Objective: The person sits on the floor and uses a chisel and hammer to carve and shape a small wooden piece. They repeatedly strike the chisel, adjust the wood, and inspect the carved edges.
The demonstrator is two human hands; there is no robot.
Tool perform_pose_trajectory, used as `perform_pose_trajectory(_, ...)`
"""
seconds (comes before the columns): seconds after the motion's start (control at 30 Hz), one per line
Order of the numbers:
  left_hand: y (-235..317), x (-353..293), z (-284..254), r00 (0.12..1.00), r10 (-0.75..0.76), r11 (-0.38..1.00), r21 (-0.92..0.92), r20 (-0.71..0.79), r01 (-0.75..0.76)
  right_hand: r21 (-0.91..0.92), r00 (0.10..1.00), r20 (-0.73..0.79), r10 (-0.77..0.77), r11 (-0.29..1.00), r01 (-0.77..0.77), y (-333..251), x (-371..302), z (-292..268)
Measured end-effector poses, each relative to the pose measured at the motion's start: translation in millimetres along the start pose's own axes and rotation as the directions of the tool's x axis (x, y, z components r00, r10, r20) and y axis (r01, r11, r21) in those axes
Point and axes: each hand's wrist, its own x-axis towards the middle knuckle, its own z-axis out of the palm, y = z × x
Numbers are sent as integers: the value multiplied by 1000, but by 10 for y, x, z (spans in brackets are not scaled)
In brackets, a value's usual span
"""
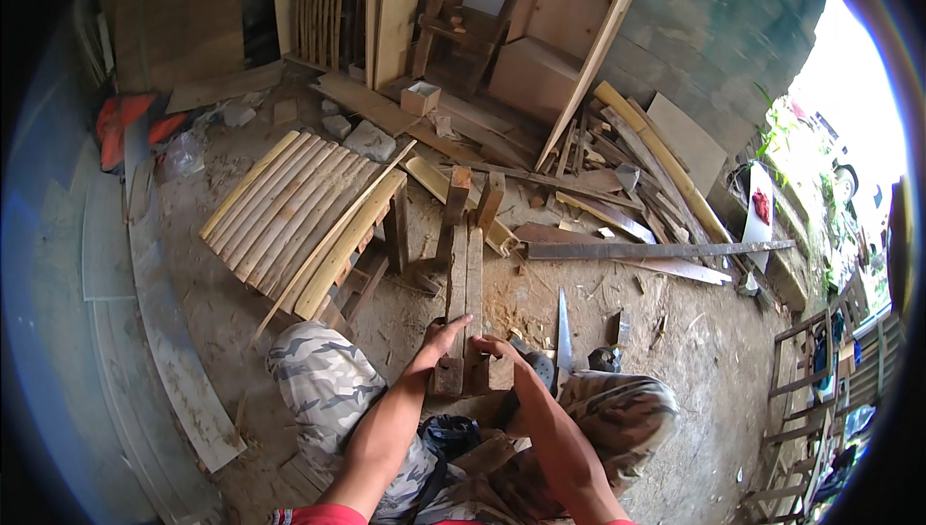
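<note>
Two long wooden bars lie side by side between my knees, pointing away from me. Both the left bar (456,274) and the right bar (475,274) have a short block at the near end and another standing up at the far end. My left hand (446,334) is closed round the left bar near its close end, thumb along the top. On the right bar, my right hand (494,345) grips the outer side at about the same distance. The undersides of both hands are hidden. A hand saw (564,332) is just right of my right hand, its blade pointing away.
A slatted wooden piece (299,211) stands to the left with a loose thin strip across it. Scrap planks (656,178) are heaped at the back right, with a long dark board (656,250) before them. Grey stones (370,141) lie behind. A wooden rack (801,409) is far right.
</note>
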Motion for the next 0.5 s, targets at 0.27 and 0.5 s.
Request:
perform_pose_trajectory(0.27,183,-224,130,1000,-9,999,-52,-6,9,-152,992,118,-41,987,59,122,330,-162)
perform_pose_trajectory(0.5,257,-314,159,999,24,1000,4,41,-24,-74,992,119,-31,996,40,156,480,-107)
